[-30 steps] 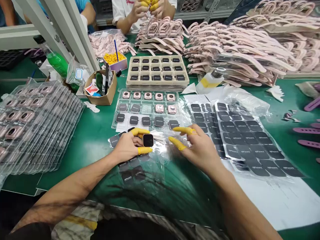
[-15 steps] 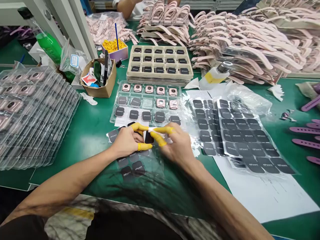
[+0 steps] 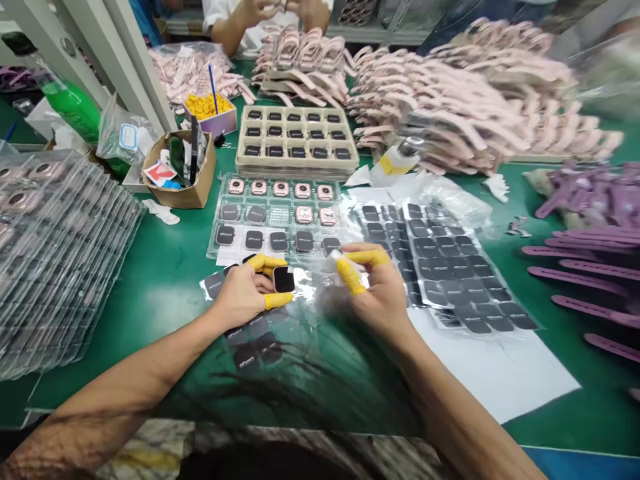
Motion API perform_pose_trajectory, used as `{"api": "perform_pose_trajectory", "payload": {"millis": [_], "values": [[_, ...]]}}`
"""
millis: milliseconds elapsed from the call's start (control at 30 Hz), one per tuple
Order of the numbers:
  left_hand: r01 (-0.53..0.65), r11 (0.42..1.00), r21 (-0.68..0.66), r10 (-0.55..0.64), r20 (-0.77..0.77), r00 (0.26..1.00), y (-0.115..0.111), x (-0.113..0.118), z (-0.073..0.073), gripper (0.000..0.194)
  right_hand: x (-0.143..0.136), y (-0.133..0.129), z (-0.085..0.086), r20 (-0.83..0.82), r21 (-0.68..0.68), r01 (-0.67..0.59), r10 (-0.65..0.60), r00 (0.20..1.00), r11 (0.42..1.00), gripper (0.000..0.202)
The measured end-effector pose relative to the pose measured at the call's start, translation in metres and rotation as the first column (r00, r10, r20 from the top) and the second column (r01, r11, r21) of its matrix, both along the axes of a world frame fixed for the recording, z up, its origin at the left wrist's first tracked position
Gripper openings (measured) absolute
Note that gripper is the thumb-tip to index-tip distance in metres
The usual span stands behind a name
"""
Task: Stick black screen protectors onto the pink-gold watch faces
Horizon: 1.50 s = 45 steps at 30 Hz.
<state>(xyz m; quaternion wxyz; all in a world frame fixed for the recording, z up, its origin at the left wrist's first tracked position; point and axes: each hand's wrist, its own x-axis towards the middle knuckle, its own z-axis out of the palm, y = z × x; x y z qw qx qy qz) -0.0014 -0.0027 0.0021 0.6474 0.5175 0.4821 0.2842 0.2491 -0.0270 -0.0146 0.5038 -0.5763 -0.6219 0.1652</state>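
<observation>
My left hand (image 3: 245,293), with yellow covers on finger and thumb, grips a small square watch case with a dark face (image 3: 283,279). My right hand (image 3: 377,290), also in yellow finger covers, pinches a small white cloth or tissue (image 3: 336,259) to the right of the case. Under and beside my left hand lie clear sheets of dark square films (image 3: 270,347). Just beyond my hands, a clear tray (image 3: 213,230) holds pink watch cases (image 3: 303,190) and dark square films (image 3: 255,240).
A beige tray (image 3: 297,163) of dark pieces stands behind. Stacked clear trays (image 3: 60,267) are at left, near a cardboard box (image 3: 195,193). Film sheets (image 3: 465,280), a bottle (image 3: 395,163), pink straps (image 3: 435,93) and purple straps (image 3: 575,273) lie right. Another person's hands (image 3: 260,12) show at the top.
My right hand has moved right, away from the watch case, with the white cloth. The case's dark face shows more fully in my left hand. The camera view has shifted.
</observation>
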Motion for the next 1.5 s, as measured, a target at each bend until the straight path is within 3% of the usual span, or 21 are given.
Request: {"api": "perform_pose_trajectory", "payload": {"millis": [100, 233, 333, 433, 533, 767, 1033, 1333, 1500], "values": [[0.013, 1.000, 0.023, -0.012, -0.025, 1.000, 0.001, 0.001, 0.006, 0.054, 0.058, 0.040, 0.029, -0.050, 0.019, 0.258, -0.257, 0.965, 0.966, 0.023], [0.036, 0.998, 0.045, -0.034, -0.044, 0.998, 0.003, 0.002, 0.007, 0.054, 0.129, 0.125, 0.078, 0.262, 0.044, 0.544, -0.535, 0.803, 0.838, 0.021], [0.050, 0.998, 0.027, -0.049, -0.039, 0.998, 0.005, 0.000, 0.002, 0.057, 0.153, 0.177, 0.094, 0.372, -0.018, 0.512, -0.469, 0.801, 0.859, 0.018], [0.070, 0.997, 0.018, -0.070, -0.026, 0.997, 0.006, -0.003, -0.006, 0.061, 0.158, 0.204, 0.093, 0.476, -0.162, 0.419, -0.301, 0.826, 0.893, 0.016], [0.088, 0.996, 0.019, -0.087, -0.034, 0.996, 0.006, -0.004, -0.010, 0.064, 0.161, 0.215, 0.093, 0.524, -0.254, 0.388, -0.212, 0.825, 0.886, 0.020], [0.130, 0.991, -0.005, -0.130, -0.100, 0.986, 0.007, -0.003, -0.004, 0.064, 0.171, 0.227, 0.112, 0.610, -0.341, 0.364, -0.090, 0.787, 0.867, 0.019], [0.138, 0.990, 0.009, -0.135, -0.145, 0.980, 0.006, -0.001, 0.003, 0.061, 0.166, 0.234, 0.115, 0.611, -0.406, 0.346, -0.031, 0.791, 0.846, 0.012], [0.181, 0.982, 0.047, -0.171, -0.164, 0.972, 0.006, -0.004, 0.003, 0.058, 0.167, 0.235, 0.106, 0.578, -0.362, 0.362, -0.098, 0.810, 0.859, 0.019], [0.187, 0.982, 0.041, -0.179, -0.158, 0.971, 0.006, -0.004, 0.004, 0.060, 0.171, 0.229, 0.090, 0.319, -0.348, 0.344, -0.235, 0.918, 0.872, 0.025]]}}
